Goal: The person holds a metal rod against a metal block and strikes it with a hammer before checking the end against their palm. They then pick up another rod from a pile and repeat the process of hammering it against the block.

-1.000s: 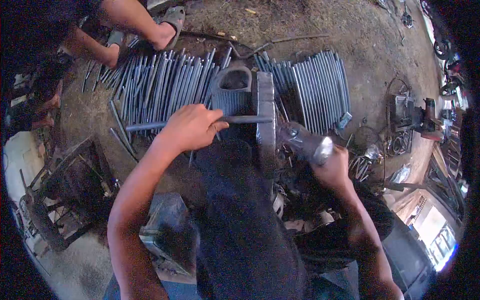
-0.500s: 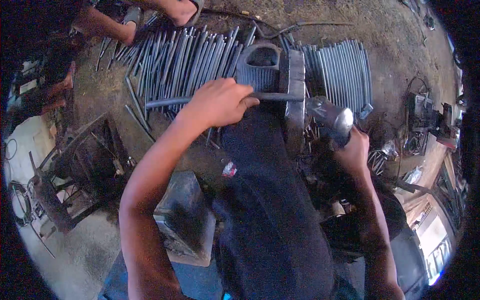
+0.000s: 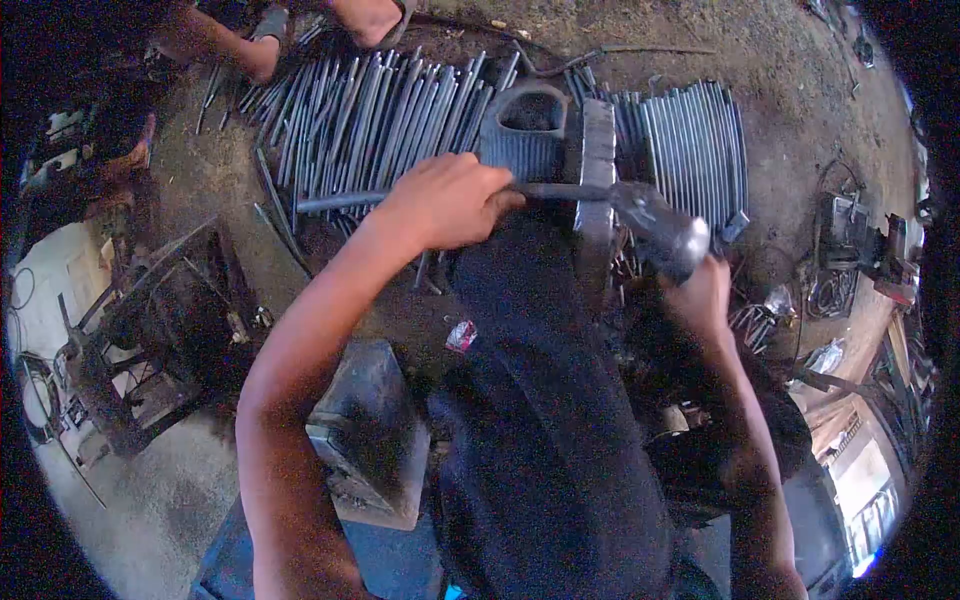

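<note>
My left hand [image 3: 455,200] is wrapped round a dark metal rod [image 3: 345,200], which lies crosswise with its right end over the edge of an upright metal block [image 3: 596,155]. A hammer [image 3: 665,230] is in my right hand [image 3: 703,297], its head at the rod's right end and overlapping it in this view. The shiny rounded face of the head points right, toward me; its handle is mostly hidden. Just beyond my left hand stands a ribbed metal piece with a rounded opening [image 3: 520,150], beside the block.
Many loose rods [image 3: 370,130] lie on the dirt floor at left, with a neater row of rods [image 3: 695,140] at right. Another person's feet [image 3: 365,22] are at the top left. A dark metal frame [image 3: 150,350] stands left, a dark box-like block [image 3: 372,420] below my left arm.
The hammer head has tilted and moved slightly up, now overlapping the rod's right end. My left hand keeps its grip on the rod; the whole view has shifted a little.
</note>
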`<state>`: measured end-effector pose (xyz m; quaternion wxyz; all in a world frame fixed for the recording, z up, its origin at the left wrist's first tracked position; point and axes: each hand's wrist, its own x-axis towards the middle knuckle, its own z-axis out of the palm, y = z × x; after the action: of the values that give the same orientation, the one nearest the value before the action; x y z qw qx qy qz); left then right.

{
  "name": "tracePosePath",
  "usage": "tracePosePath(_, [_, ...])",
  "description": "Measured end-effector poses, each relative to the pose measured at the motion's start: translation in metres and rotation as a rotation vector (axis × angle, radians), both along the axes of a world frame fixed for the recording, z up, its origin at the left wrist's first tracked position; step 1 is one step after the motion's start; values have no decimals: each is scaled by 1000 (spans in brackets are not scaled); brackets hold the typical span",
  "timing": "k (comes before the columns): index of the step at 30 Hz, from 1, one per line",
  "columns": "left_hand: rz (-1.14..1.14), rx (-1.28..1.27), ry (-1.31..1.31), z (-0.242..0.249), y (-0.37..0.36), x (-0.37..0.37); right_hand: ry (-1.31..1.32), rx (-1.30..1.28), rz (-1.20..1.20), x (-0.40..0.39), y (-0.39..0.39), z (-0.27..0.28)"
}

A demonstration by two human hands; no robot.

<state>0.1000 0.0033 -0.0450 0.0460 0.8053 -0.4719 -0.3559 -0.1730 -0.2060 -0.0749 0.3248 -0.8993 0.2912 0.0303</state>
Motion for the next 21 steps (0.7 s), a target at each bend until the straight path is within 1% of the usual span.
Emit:
tracePosePath(1, [-1, -18, 0, -1, -3, -1, 42, 66, -102, 2, 1, -4])
tracePosePath(2, [-10, -24, -3, -2, -5, 1, 150, -26, -65, 0, -4, 3])
tracePosePath(4, [-16, -10, 4, -3, 8, -3, 123, -74, -14, 2, -9, 14])
tracePosePath(5, [-27, -52, -14, -5, 9, -2, 89, -138, 22, 4, -15, 22])
tracePosePath(6, [-32, -98, -34, -6, 6, 1, 91, -140, 25, 8, -20, 35])
tracePosePath(7, [-32, -104, -30, -8, 3, 1, 10, -208, 83, 15, -19, 59])
tracePosePath(9, [-30, -125, -31, -11, 6, 0, -183, -470, 152, -1, -15, 69])
tracePosePath(10, [-17, -125, -24, -11, 7, -1, -182, -461, 158, 1, -10, 82])
tracePosePath(11, [-13, -126, -28, -9, 7, 0, -231, -220, 51, 9, -4, 99])
tracePosePath(12, [-16, -70, 1, -6, 4, 1, -278, 16, -55, 14, -4, 109])
tracePosePath(13, [-20, -15, 34, -4, 1, 2, -279, 8, -53, 11, -3, 96])
tracePosePath(15, [-18, -53, 5, -9, 4, -1, -428, 22, -81, 0, 4, 44])
tracePosePath(17, [-12, -87, -30, -8, 6, 0, -239, -65, 34, 11, -2, 16])
tracePosePath(18, [7, -62, -22, -1, 4, 0, 307, -157, -17, 15, -7, 10])
tracePosePath(19, [18, -40, -15, 3, 1, 1, 306, -161, -23, 13, -11, 12])
tracePosePath(21, [26, -36, 0, 2, -1, 4, 100, -32, -130, 12, -24, 15])
